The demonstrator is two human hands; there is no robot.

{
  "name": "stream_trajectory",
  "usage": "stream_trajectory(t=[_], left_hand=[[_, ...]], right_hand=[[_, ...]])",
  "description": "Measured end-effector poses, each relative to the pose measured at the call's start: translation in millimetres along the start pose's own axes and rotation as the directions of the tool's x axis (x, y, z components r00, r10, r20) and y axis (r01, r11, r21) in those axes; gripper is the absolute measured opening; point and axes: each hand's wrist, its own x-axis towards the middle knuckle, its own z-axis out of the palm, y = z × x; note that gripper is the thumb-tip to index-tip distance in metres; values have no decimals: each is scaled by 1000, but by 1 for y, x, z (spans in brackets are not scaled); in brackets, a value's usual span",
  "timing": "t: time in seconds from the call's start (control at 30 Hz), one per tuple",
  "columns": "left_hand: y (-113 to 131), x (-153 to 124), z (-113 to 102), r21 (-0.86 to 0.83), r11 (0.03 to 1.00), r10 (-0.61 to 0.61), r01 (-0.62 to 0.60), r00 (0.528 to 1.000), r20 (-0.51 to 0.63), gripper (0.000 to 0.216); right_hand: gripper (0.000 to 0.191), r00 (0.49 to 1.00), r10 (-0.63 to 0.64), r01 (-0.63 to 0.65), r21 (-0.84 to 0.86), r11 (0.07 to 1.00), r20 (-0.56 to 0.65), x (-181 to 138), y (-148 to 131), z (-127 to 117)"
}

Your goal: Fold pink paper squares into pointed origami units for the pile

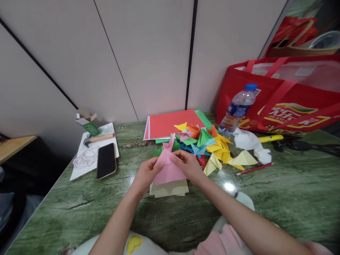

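Both my hands hold a pink sheet of paper, partly folded into a point at its top, just above the green marbled table. My left hand pinches its left edge. My right hand pinches the upper right fold. Under the pink sheet lies a small stack of cream folded papers. Behind it is a heap of several folded paper shapes in yellow, green, orange and blue.
A stack of red and green flat sheets lies by the wall. A water bottle and red bag stand at right, with crumpled tissue, a yellow marker and a red pencil. A phone, hammer, bead bracelets and small box sit left.
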Motion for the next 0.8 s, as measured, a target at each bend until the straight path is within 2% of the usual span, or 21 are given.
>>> stream_trajectory(t=[0.07, 0.17, 0.23, 0.3, 0.4, 0.47, 0.63, 0.73, 0.8], left_hand=[[0, 1, -2, 8, 998, 62, -61, 996, -70, 35], [-1, 3, -6, 75, 982, 185, -173, 961, -206, 36], [0, 3, -8, 129, 968, 241, -215, 939, -244, 35], [3, 2, -9, 156, 965, 245, -211, 936, -251, 34], [7, -2, -6, 168, 977, 169, -135, 962, -214, 35], [9, -5, -4, 162, 982, 121, -95, 980, -157, 38], [8, -5, -2, 95, 989, 118, -116, 993, -6, 32], [7, -4, -3, 44, 990, 132, -134, 990, 40, 28], [7, -4, -3, 29, 991, 126, -127, 991, 45, 26]], right_hand=[[18, 1000, -22, 22, -12, 1000, 17, -1, -1, 0], [15, 998, -59, 61, -55, 997, 34, -1, -2, 0], [13, 996, -82, 85, -89, 992, 37, 0, -3, 0], [11, 993, -105, 110, -119, 987, 45, 1, -4, 1], [9, 984, -165, 175, -176, 969, 68, -1, -7, 2], [9, 964, -252, 265, -242, 933, 82, -4, -9, 3], [15, 856, -500, 502, -451, 738, 133, -12, -13, 4], [12, 813, -569, 540, -529, 654, 126, -14, -13, 3], [9, 796, -595, 549, -546, 633, 110, -14, -13, 2]])
